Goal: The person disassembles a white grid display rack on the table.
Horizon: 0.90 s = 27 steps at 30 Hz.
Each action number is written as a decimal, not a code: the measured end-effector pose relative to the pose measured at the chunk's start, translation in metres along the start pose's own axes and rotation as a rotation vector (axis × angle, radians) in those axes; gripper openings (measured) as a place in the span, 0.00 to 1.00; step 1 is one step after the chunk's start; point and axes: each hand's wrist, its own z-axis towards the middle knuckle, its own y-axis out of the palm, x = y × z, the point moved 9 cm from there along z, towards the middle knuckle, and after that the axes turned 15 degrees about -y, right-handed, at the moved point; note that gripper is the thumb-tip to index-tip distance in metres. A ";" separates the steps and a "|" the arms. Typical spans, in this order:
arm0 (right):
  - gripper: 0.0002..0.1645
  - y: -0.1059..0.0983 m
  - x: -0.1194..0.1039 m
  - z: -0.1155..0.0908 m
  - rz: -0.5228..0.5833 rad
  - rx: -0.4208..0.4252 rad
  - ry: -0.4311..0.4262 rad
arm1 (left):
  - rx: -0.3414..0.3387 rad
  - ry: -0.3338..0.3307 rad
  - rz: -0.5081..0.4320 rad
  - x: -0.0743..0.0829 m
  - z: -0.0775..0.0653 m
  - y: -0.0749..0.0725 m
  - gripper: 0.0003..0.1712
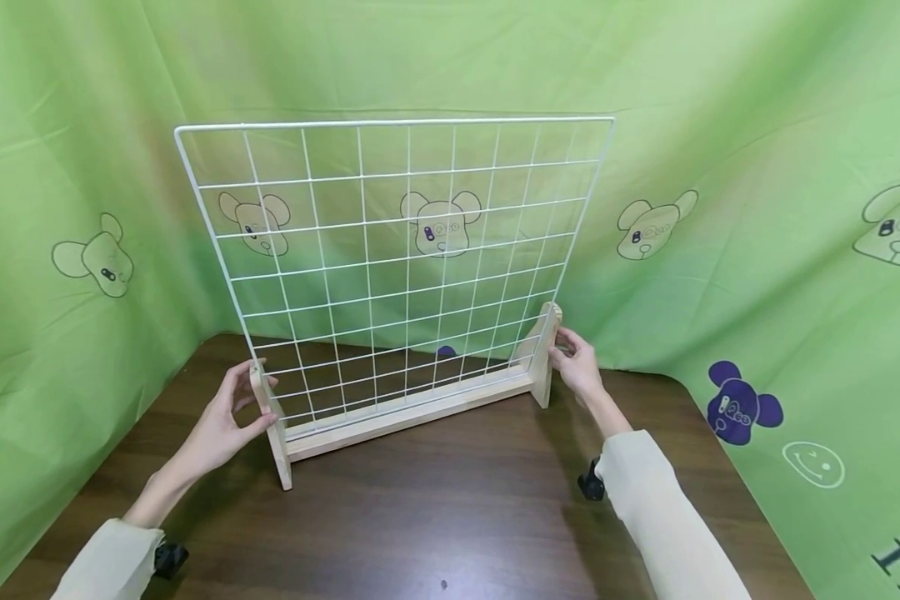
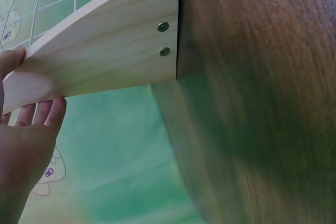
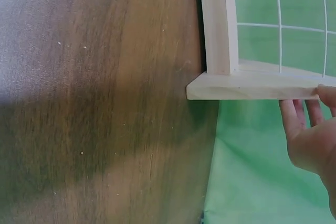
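A white wire grid panel (image 1: 408, 223) stands upright in a pale wooden base with a long crossbar (image 1: 412, 414) and a side board at each end. My left hand (image 1: 223, 421) grips the left side board (image 1: 276, 442), thumb at its near edge and fingers at its far edge. Two metal screws (image 2: 164, 27) show on that board's outer face in the left wrist view. On the other side, my right hand (image 1: 579, 367) holds the right side board (image 1: 542, 367) between thumb and fingers. In the right wrist view, the fingers (image 3: 291, 116) lie against its outer face.
The stand rests on a dark brown wooden table (image 1: 450, 517). A green curtain (image 1: 690, 150) printed with cartoon bear heads hangs close behind and along both sides. Small black devices are strapped under both sleeves (image 1: 648, 492).
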 end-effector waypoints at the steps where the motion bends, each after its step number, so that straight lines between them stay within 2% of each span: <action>1: 0.30 -0.001 -0.001 -0.001 -0.006 0.007 -0.003 | 0.002 -0.002 -0.002 0.000 0.000 0.000 0.43; 7: 0.26 -0.003 -0.009 -0.003 -0.015 0.103 -0.029 | 0.023 -0.012 -0.013 -0.001 -0.001 0.000 0.43; 14: 0.18 -0.012 -0.037 -0.013 -0.127 0.336 -0.144 | 0.037 -0.034 -0.014 -0.004 -0.002 -0.001 0.42; 16: 0.16 -0.008 -0.048 -0.018 -0.128 0.365 -0.176 | 0.040 -0.037 -0.014 -0.004 -0.001 -0.002 0.42; 18: 0.16 0.001 -0.057 -0.020 -0.117 0.345 -0.188 | 0.042 -0.032 -0.014 -0.004 0.000 -0.002 0.42; 24: 0.18 0.046 -0.073 -0.027 -0.086 0.156 -0.175 | 0.038 -0.026 -0.015 -0.004 0.000 -0.001 0.41; 27: 0.19 0.064 -0.087 -0.032 -0.037 0.154 -0.193 | 0.048 -0.038 -0.024 -0.013 -0.001 -0.001 0.41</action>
